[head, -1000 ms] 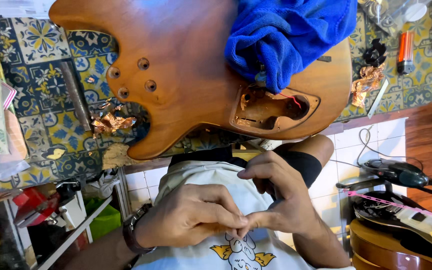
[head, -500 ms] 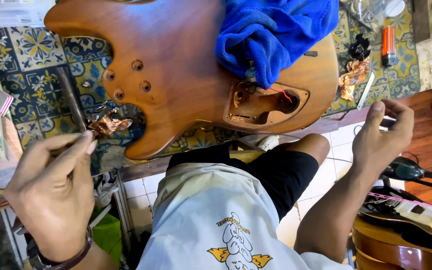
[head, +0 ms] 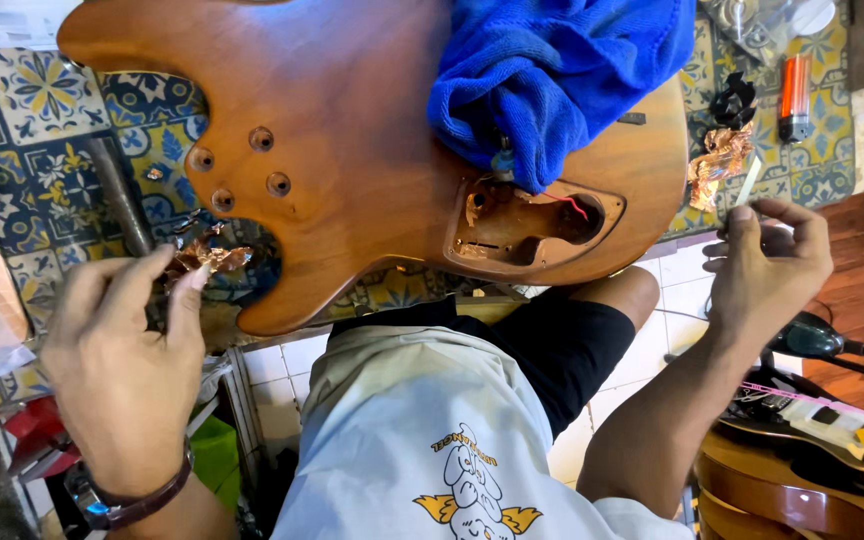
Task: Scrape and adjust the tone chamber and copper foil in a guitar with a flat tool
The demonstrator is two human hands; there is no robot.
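Now, from the head view, my left hand is at the near left edge of the tiled bench, its fingers bent and drawn together at a crumpled scrap of copper foil; thumb and forefinger touch the scrap, though I cannot tell whether they truly pinch it. That foil lies just beside the lower horn of the guitar body, which rests flat across the bench, bare brown wood with four small holes near the scrap and an open cavity toward its right end. A red wire shows inside the cavity. A blue cloth is heaped on the body's far right part and hangs over the cavity's upper rim. My right hand is off the near right edge of the bench, fingers curled, thumb and forefinger close together on a thin pale strip that stands up from them. Just beyond that strip lies a second wad of foil, and past it, toward the right far corner, an orange lighter. A dark strap circles my left wrist. Below the bench are my knee in black shorts and my pale shirt, and another guitar lies at the lower right on the floor.
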